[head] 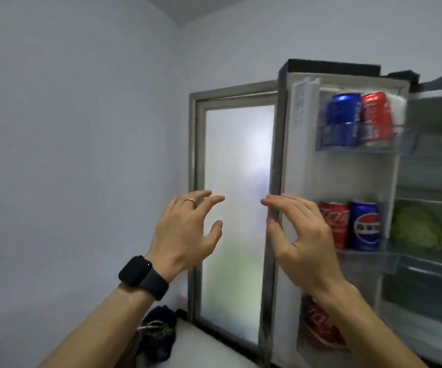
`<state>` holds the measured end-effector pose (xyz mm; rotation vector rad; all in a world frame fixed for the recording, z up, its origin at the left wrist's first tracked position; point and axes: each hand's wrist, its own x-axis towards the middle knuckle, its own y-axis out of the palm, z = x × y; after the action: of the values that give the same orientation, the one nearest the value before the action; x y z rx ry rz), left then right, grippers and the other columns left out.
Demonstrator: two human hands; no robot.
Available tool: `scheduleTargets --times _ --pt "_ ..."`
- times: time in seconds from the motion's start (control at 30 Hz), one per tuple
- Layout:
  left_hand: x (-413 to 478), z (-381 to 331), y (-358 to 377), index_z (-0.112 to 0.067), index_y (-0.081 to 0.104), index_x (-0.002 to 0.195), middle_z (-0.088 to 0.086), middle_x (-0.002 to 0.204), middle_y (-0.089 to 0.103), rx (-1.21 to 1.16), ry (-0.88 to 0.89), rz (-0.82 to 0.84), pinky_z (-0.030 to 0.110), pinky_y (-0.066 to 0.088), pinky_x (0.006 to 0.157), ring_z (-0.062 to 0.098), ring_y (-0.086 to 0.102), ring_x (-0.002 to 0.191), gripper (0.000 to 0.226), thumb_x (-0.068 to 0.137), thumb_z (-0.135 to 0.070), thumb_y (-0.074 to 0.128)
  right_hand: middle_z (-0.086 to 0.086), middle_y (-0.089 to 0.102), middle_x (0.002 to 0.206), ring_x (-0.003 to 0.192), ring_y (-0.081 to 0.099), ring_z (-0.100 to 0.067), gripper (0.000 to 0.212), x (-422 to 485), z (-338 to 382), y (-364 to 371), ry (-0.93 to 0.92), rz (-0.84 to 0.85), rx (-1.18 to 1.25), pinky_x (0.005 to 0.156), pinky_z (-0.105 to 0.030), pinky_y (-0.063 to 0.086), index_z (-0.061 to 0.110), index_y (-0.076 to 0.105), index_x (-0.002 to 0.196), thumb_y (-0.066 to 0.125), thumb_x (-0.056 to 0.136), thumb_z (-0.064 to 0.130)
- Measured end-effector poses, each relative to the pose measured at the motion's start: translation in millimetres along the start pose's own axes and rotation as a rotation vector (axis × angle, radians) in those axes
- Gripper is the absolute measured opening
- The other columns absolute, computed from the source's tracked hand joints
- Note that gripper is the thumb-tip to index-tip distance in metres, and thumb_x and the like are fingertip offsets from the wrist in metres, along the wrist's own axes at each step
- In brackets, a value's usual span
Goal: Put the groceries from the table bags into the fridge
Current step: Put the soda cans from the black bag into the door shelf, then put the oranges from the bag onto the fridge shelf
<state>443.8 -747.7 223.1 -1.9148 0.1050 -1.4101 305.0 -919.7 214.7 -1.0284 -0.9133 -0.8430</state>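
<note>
Both bare forearms rise from the near edge and reach up and away. The left hand (185,232) shows its back, fingers spread and loosely bent, thumb out to the right, holding nothing. The right hand (305,240), just right of it, points its lightly curved fingers left, thumb below, gripping nothing. Their fingertips stay apart.

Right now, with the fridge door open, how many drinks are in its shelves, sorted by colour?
Red: 3 (top-shelf red can, middle-shelf red can, bottom red drink, partly hidden)
Blue: 2 (top-shelf blue can, middle-shelf blue can)
Total: 5
</note>
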Motion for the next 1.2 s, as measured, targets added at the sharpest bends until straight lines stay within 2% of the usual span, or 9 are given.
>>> scheduleTargets --times 0.13,0.27,0.4,0.63,0.7,0.8,0.87,1.0,1.2 --pt "-115.1 92.0 -25.6 -0.033 0.054 0.137 -0.003 0.140 0.055 0.049 -0.178 0.129 0.035 0.034 0.111 0.018 0.048 0.128 0.048 0.090 -0.039 0.059 0.022 0.060 0.125 0.127 0.049 -0.005 0.031 -58.5 71.0 76.1 0.062 0.184 0.052 0.105 -0.008 0.027 0.028 0.068 0.124 0.062 0.093 0.024" --pt "-226.9 172.7 -65.5 -0.036 0.048 0.142 -0.003 0.147 0.048 0.090 -0.354 0.299 0.032 0.027 0.114 0.017 0.041 0.135 0.050 0.093 -0.040 0.055 0.020 0.062 0.124 0.125 0.050 -0.005 0.031 -120.2 150.3 152.0 0.115 0.370 0.181 0.103 -0.003 0.027 0.027 0.070 0.121 0.069 0.092 0.016" --pt "-328.1 234.9 -111.6 -0.038 0.047 0.142 -0.005 0.147 0.047 0.147 -0.544 0.393 0.033 0.027 0.113 0.017 0.041 0.135 0.049 0.094 -0.040 0.053 0.021 0.064 0.122 0.123 0.051 -0.004 0.032 -180.0 224.6 228.0 0.141 0.533 0.317 0.105 -0.011 0.033 0.030 0.071 0.119 0.071 0.090 0.017" --pt "-472.8 309.0 -178.7 -0.040 0.047 0.140 -0.009 0.147 0.044 0.193 -0.797 0.504 0.036 0.029 0.116 0.015 0.038 0.138 0.046 0.094 -0.043 0.051 0.021 0.063 0.119 0.118 0.053 -0.008 0.030 -263.0 334.2 335.2 0.150 0.795 0.469 0.101 -0.015 0.036 0.030 0.069 0.119 0.069 0.091 0.018" --pt "-502.2 328.2 -189.6 -0.040 0.047 0.139 -0.010 0.146 0.045 0.209 -0.854 0.530 0.035 0.033 0.113 0.015 0.041 0.135 0.045 0.094 -0.043 0.051 0.021 0.063 0.121 0.118 0.053 -0.008 0.030 -281.6 355.9 360.8 0.164 0.888 0.499 0.099 -0.018 0.038 0.032 0.069 0.120 0.068 0.092 0.021" --pt "-536.5 355.7 -199.5 -0.039 0.048 0.139 -0.010 0.144 0.047 0.226 -0.927 0.569 0.032 0.037 0.108 0.015 0.045 0.131 0.045 0.094 -0.041 0.052 0.015 0.064 0.125 0.121 0.051 -0.009 0.031 -306.4 378.1 399.8 0.150 1.048 0.499 0.092 -0.006 0.031 0.032 0.067 0.124 0.065 0.094 0.025" --pt "-553.6 374.0 -200.9 -0.037 0.048 0.139 -0.009 0.144 0.047 0.231 -0.970 0.591 0.032 0.039 0.106 0.015 0.046 0.129 0.045 0.095 -0.040 0.053 0.013 0.064 0.128 0.123 0.050 -0.010 0.032 -320.5 386.3 426.8 0.129 1.141 0.490 0.091 -0.005 0.026 0.031 0.065 0.127 0.063 0.094 0.027" --pt "-574.7 415.6 -194.4 -0.035 0.048 0.140 -0.009 0.143 0.047 0.243 -1.015 0.620 0.031 0.040 0.105 0.016 0.047 0.128 0.044 0.096 -0.037 0.053 0.012 0.061 0.132 0.125 0.050 -0.012 0.036 -341.5 391.0 484.7 0.128 1.279 0.487 0.096 -0.018 0.036 0.033 0.060 0.131 0.060 0.095 0.034" --pt "-587.9 481.3 -178.1 -0.032 0.053 0.138 -0.006 0.138 0.053 0.258 -1.034 0.654 0.032 0.043 0.102 0.017 0.051 0.123 0.043 0.095 -0.035 0.054 0.010 0.059 0.135 0.125 0.052 -0.014 0.042 -356.0 391.4 571.5 0.136 1.440 0.457 0.100 -0.027 0.042 0.031 0.054 0.137 0.056 0.096 0.037"
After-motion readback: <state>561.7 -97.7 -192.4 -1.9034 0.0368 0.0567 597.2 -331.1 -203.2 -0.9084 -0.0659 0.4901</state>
